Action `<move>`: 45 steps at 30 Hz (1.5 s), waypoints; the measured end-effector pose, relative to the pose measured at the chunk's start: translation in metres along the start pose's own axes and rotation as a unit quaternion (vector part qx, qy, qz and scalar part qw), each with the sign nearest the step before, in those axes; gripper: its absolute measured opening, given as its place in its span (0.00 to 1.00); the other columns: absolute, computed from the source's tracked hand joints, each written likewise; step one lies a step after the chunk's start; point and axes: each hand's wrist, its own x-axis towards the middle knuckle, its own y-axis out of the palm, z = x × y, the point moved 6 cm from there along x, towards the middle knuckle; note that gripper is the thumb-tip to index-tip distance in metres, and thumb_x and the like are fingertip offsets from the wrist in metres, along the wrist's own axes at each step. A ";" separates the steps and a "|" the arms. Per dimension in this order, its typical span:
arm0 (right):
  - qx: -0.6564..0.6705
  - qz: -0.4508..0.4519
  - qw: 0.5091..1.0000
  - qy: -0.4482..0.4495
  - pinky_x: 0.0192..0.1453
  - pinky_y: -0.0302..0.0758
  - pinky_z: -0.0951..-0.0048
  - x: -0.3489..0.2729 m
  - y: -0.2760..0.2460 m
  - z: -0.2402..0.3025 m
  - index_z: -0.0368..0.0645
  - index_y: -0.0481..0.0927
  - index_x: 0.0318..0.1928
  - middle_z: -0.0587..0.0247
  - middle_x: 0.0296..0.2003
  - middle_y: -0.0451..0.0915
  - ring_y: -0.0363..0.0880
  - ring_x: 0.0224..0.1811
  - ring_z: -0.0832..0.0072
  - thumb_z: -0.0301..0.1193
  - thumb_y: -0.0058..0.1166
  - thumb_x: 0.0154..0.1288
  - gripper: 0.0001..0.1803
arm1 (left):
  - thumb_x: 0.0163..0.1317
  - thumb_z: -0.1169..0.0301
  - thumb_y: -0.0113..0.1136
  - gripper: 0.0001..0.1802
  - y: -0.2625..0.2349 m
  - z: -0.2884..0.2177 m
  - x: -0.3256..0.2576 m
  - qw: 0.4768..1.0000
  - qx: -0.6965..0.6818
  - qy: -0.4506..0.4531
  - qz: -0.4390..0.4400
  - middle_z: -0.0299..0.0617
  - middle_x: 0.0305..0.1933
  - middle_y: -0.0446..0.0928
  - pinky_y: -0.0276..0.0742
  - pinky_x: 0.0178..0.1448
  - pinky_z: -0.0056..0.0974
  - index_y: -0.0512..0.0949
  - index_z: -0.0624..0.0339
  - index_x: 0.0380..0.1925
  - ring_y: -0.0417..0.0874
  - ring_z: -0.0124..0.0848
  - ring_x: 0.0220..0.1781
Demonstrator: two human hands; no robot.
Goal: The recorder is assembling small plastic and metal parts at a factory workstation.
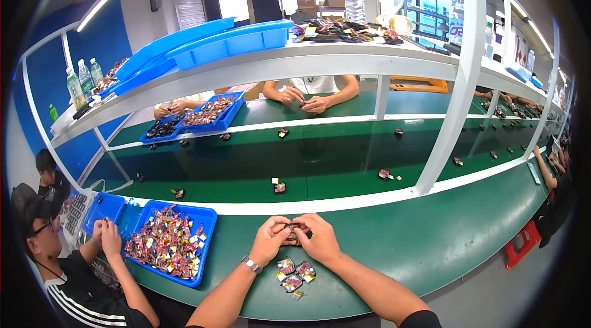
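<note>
Just this side of the white rail, my left hand (269, 243) and my right hand (320, 242) meet around a small dark electronic unit (292, 237). Fingers and thumbs of both hands are closed on its sides and cover most of it. Between my forearms lies a cluster of similar small units (295, 274), dark-edged with reddish and silvery faces. A loose small white-and-yellow piece (297, 295) is at its near end. To my left, a blue tray (211, 234) is heaped with small reddish, white and yellow parts.
Beyond the rail, a green conveyor belt (332, 171) carries scattered small units. A white post (452, 82) rises at right, under a shelf (369, 60) with blue trays and bottles. A co-worker (86, 266) sits close at left; another's hands (305, 101) work across the belt.
</note>
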 end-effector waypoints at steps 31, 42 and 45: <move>0.011 -0.071 0.963 0.258 0.37 0.79 0.78 0.035 -0.038 -0.070 0.36 0.82 0.36 0.61 0.30 0.83 0.81 0.30 0.80 0.23 0.63 0.56 0.07 | 0.66 0.79 0.53 0.14 -0.018 -0.004 -0.001 0.988 0.049 0.115 -0.096 0.49 0.51 0.80 0.82 0.50 0.35 0.71 0.65 0.52 0.82 0.32 0.51; -0.277 -0.128 0.952 -0.039 0.42 0.76 0.62 0.094 -0.023 -0.090 0.39 0.81 0.43 0.54 0.37 0.80 0.79 0.36 0.62 0.34 0.68 0.49 0.21 | 0.65 0.76 0.55 0.06 -0.009 -0.002 0.000 0.982 0.140 0.086 -0.089 0.40 0.38 0.84 0.80 0.38 0.30 0.79 0.64 0.38 0.84 0.25 0.37; -0.306 -0.023 0.950 0.065 0.49 0.75 0.57 0.093 0.026 -0.096 0.36 0.76 0.51 0.48 0.40 0.80 0.79 0.44 0.55 0.49 0.71 0.48 0.37 | 0.64 0.77 0.55 0.05 -0.017 0.003 0.002 0.980 0.156 0.082 -0.091 0.41 0.36 0.84 0.80 0.36 0.29 0.79 0.65 0.38 0.83 0.24 0.34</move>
